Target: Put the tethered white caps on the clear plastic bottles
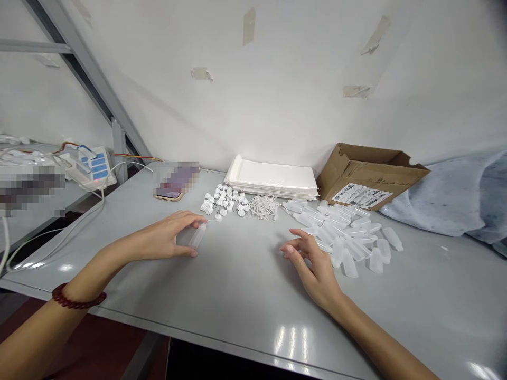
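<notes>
Far to the left of the heap of white caps (224, 202) sits a power strip (99, 170) with its cables, and nearer, just left of the heap, a smartphone (170, 196); a sleeve or elbow is best kept away from the loose wire there. In front of the heap and a little to its left, the left hand (182, 236) has thumb and fingers curved about one translucent plastic bottle (197, 236), which lies slanted between the fingertips and the thumb. Whether they press on it or only flank it I cannot tell. A light, even pinch would serve best, since a thin-walled body like this would probably dent or roll under a hard squeeze, and keeping the neck clear of the fingers leaves it easy to reach. Just right of the heap are thin white stemmed pieces (264, 207), which look easy to tangle, so they are best picked one at a time. Behind the heap to the right lie the padded mailers (277, 178). Right of the heap and closer to the person, the right hand (311, 264) is loosely curled with nothing visible in it; relaxed fingertips suit small parts. Beyond that hand, further right of the heap, the other bottles (354, 248) spread loosely before a cardboard box (366, 179), so a careless wrist could scatter them
</notes>
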Available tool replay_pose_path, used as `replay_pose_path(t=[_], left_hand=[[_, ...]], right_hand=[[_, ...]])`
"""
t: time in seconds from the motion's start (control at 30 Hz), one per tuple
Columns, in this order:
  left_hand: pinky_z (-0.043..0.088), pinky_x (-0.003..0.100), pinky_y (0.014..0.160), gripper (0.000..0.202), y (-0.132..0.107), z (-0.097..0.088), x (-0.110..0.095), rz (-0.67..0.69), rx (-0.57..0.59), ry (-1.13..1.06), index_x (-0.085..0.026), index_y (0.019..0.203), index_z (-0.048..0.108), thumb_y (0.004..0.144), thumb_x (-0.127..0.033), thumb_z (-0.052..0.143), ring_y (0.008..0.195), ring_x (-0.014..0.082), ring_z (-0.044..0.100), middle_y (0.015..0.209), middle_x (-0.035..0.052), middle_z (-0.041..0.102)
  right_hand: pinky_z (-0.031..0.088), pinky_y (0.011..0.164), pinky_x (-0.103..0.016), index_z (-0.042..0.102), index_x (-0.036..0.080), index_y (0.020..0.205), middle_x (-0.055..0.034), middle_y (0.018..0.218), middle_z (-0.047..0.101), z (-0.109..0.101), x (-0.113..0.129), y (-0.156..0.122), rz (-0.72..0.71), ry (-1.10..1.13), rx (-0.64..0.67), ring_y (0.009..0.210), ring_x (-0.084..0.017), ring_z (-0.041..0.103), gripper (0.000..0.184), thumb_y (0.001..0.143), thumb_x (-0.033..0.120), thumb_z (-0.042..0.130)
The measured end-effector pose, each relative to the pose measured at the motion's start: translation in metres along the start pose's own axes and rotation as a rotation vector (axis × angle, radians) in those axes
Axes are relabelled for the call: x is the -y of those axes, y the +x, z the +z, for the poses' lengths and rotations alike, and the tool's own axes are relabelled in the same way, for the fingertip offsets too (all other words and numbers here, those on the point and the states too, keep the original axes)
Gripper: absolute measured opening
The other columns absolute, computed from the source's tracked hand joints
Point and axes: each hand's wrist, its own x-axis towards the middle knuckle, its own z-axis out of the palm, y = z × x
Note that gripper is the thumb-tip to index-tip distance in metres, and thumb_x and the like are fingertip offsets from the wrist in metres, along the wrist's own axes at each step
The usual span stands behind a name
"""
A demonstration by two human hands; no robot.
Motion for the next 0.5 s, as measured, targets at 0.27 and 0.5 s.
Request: replay_pose_path(t=[0.27, 0.5], left_hand=[[0.053, 0.031, 0.066, 0.084, 0.005, -0.005, -0.015, -0.077, -0.109, 0.003, -0.029, 0.144, 0.029, 0.074, -0.06, 0.063, 0.101, 0.0298, 0.059, 0.123, 0.0084, 0.057], [0.047, 0.037, 0.083, 0.031, 0.062, 0.009, -0.082, 0.13, -0.215, 0.114, -0.019, 0.109, 0.058, 0.09, -0.038, 0.044, 0.099, 0.0247, 0.056, 0.106, 0.0079, 0.06]], right_hand=[[0.05, 0.057, -0.028, 0.045, 0.019, 0.119, -0.0062, 0.086, 0.069, -0.005, 0.001, 0.004, -0.041, -0.025, -0.031, 0.069, -0.017, 0.066, 0.032, 0.093, 0.038, 0.045], [0.046, 0.047, -0.025, 0.056, 0.02, 0.102, -0.0072, 0.086, 0.069, -0.028, 0.001, 0.014, -0.117, -0.194, -0.126, 0.071, -0.018, 0.065, 0.022, 0.092, 0.037, 0.048]])
